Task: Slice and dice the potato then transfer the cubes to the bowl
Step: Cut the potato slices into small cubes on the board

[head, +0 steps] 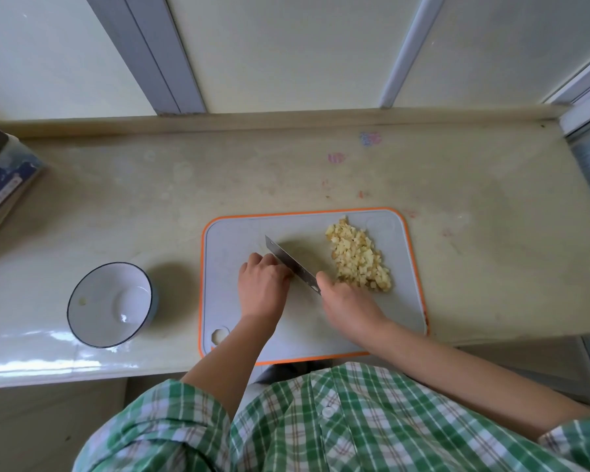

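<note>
Steel knife (292, 264) between two curled hands

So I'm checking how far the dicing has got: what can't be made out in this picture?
- Head view: whatever the left hand pins against the knife is hidden under its fingers.
- Knife handle: covered by the right hand.
- Speck inside the bowl: too small to identify.
- Cutting board, near edge: hidden by the shirt.

1. one cutting board (225, 240), grey with orange rim, centre.
2. one knife (292, 264), on the board.
3. one heap of potato cubes (358, 257), at 2 o'clock on the board; cubes too many to count.
4. one bowl (111, 303), at 9 o'clock.
5. two hands: left hand (263, 284), right hand (349, 306).
</note>
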{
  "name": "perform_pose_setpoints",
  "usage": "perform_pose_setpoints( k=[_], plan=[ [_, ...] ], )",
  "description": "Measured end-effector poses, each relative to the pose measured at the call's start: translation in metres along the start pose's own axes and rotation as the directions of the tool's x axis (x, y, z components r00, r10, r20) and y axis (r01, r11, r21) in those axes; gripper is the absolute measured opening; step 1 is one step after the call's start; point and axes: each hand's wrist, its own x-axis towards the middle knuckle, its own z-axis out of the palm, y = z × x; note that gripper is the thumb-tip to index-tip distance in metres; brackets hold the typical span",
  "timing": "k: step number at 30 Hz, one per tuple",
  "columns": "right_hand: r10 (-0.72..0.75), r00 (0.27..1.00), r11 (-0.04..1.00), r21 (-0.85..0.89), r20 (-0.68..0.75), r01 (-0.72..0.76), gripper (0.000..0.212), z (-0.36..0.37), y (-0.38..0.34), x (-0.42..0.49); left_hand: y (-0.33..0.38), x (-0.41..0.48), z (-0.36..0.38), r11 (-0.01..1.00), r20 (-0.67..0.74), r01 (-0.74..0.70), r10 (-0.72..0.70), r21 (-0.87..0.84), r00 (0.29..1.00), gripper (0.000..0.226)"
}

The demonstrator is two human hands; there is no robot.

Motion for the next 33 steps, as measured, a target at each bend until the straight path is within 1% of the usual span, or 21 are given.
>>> perform_pose_setpoints(
  k=[2,5,7,9,11,15,17,19,22,24,26,28,29,30,31,33],
  plan=[
    [0.019,0.999,0.999,0.041,-0.031,-0.018,0.025,0.003,0.002,0.001,-0.001,-0.001,-0.001,1.000,-0.002,-0.018,0.018,-0.006,1.000,0.010],
    [0.109,0.991,0.972,0.216,-0.083,-0.089,0.024,0.005,0.002,0.008,-0.004,-0.003,-0.001,0.999,-0.012,-0.037,0.037,-0.026,0.999,0.010],
    [0.167,0.980,0.950,0.282,-0.110,-0.130,0.021,0.001,0.006,0.012,-0.006,-0.005,-0.001,0.998,-0.025,-0.047,0.045,-0.052,0.999,0.008],
    [0.185,0.974,0.932,0.337,-0.131,-0.132,0.019,-0.004,0.011,0.012,-0.009,-0.007,-0.001,0.996,-0.041,-0.057,0.054,-0.070,0.998,0.008],
    [0.150,0.979,0.925,0.368,-0.140,-0.089,0.016,-0.009,0.011,0.007,-0.013,-0.009,-0.002,0.995,-0.060,-0.045,0.040,-0.086,0.997,0.007],
    [0.055,0.995,0.942,0.334,-0.088,-0.022,0.012,-0.007,0.003,-0.001,-0.017,-0.009,-0.001,0.993,-0.075,0.004,-0.013,-0.119,0.997,0.006],
    [0.025,0.998,0.951,0.311,-0.058,-0.005,0.008,-0.004,0.000,-0.002,-0.016,-0.010,0.000,0.996,-0.065,0.046,-0.052,-0.083,0.997,0.004],
    [0.010,0.999,0.952,0.307,-0.038,0.002,0.011,-0.003,-0.004,-0.002,-0.016,-0.010,0.000,0.991,-0.073,0.121,-0.125,-0.052,0.989,0.007],
    [-0.002,1.000,0.950,0.311,-0.026,0.010,0.011,-0.001,-0.005,-0.001,-0.020,-0.013,0.002,0.975,-0.062,0.214,-0.218,-0.065,0.974,0.017],
    [0.035,0.998,0.953,0.302,-0.044,-0.020,0.011,0.001,0.003,-0.001,-0.025,-0.014,0.002,0.970,-0.015,0.231,-0.233,-0.079,0.972,0.033],
    [0.161,0.983,0.934,0.335,-0.086,-0.124,0.018,0.001,0.018,0.001,-0.029,-0.015,-0.001,0.967,0.042,0.235,-0.232,-0.099,0.972,0.049],
    [0.296,0.945,0.904,0.360,-0.141,-0.230,0.022,0.000,0.032,0.001,-0.034,-0.016,-0.005,0.970,0.055,0.215,-0.210,-0.110,0.976,0.058],
    [0.331,0.929,0.895,0.367,-0.164,-0.254,0.022,-0.001,0.036,0.001,-0.036,-0.017,-0.007,0.974,0.055,0.197,-0.192,-0.107,0.980,0.060],
    [0.331,0.927,0.894,0.373,-0.174,-0.249,0.020,-0.001,0.035,0.001,-0.039,-0.019,-0.009,0.979,0.054,0.178,-0.173,-0.104,0.983,0.060],
    [0.297,0.940,0.898,0.384,-0.166,-0.216,0.018,-0.002,0.032,0.000,-0.042,-0.021,-0.011,0.983,0.054,0.159,-0.154,-0.097,0.987,0.061],
    [0.150,0.979,0.916,0.392,-0.138,-0.085,0.010,-0.003,0.019,-0.002,-0.049,-0.026,-0.014,0.988,0.046,0.130,-0.127,-0.077,0.991,0.062]
  ],
)
